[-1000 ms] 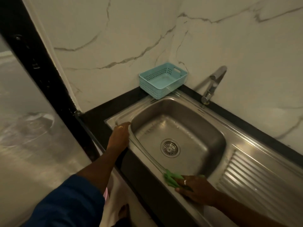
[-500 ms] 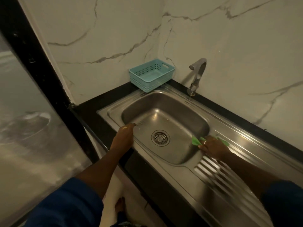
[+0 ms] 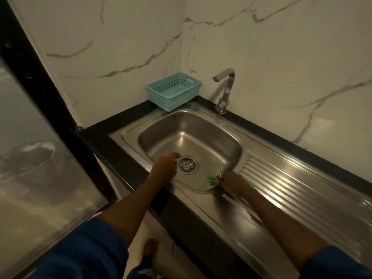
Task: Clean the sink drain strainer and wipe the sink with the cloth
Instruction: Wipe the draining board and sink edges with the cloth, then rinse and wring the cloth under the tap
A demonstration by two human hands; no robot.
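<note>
A round metal drain strainer (image 3: 187, 165) sits in the floor of the steel sink (image 3: 201, 127). My left hand (image 3: 165, 166) reaches down into the basin, its curled fingertips right at the strainer's left rim; whether they touch it I cannot tell. My right hand (image 3: 233, 183) rests at the basin's near right corner and presses a green cloth (image 3: 212, 179) onto the steel, with cloth showing on both sides of the hand.
A ribbed draining board (image 3: 285, 184) runs to the right of the basin. A teal plastic basket (image 3: 174, 91) stands at the back corner, a bent metal tap (image 3: 225, 87) behind the sink. Black counter edge and marble walls surround it; a glass panel stands at the left.
My left hand has left the sink's front rim and gone down into the basin beside the strainer. My right hand has slid the cloth along the basin's right edge towards the near corner.
</note>
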